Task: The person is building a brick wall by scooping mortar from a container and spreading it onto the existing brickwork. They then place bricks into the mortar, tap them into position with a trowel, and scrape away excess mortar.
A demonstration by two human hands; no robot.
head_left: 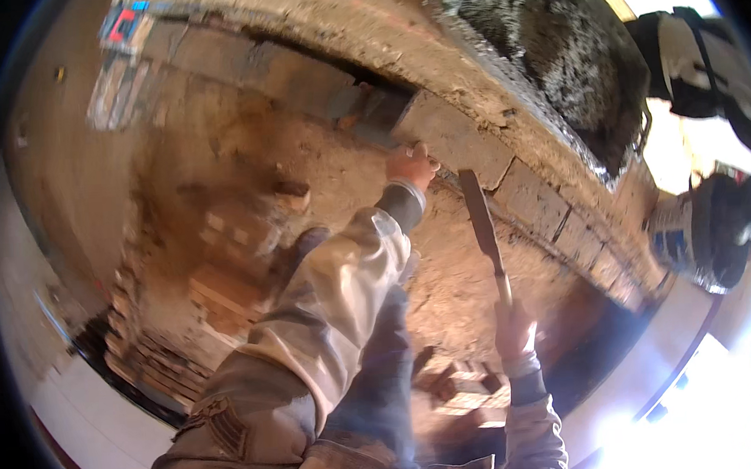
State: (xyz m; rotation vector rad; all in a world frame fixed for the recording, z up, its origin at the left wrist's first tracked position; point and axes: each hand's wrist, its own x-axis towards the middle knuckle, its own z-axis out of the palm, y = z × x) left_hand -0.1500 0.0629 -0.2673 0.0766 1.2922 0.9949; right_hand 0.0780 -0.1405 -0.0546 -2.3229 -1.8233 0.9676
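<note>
My left hand (412, 166) reaches forward to a course of bricks, its fingers curled at the near left corner of a large grey-brown brick (464, 141). More bricks (531, 199) continue the row to the right, with dark joints between them. To the left of that brick lies a stretch of wet grey mortar (313, 89) with a dark gap beside it. In my right hand (517, 333) is a trowel (481, 216) with a long, narrow blade and a pale handle. Its blade points up towards the row, just short of the bricks' near edge.
A mortar-crusted dark tub (544, 56) stands beyond the row. At the right, another person (711, 72) is partly visible near a pale bucket (673, 236). Brick stacks (157, 361) lie lower left, loose bricks (460, 381) near my legs. A red-blue object (123, 27) sits far left.
</note>
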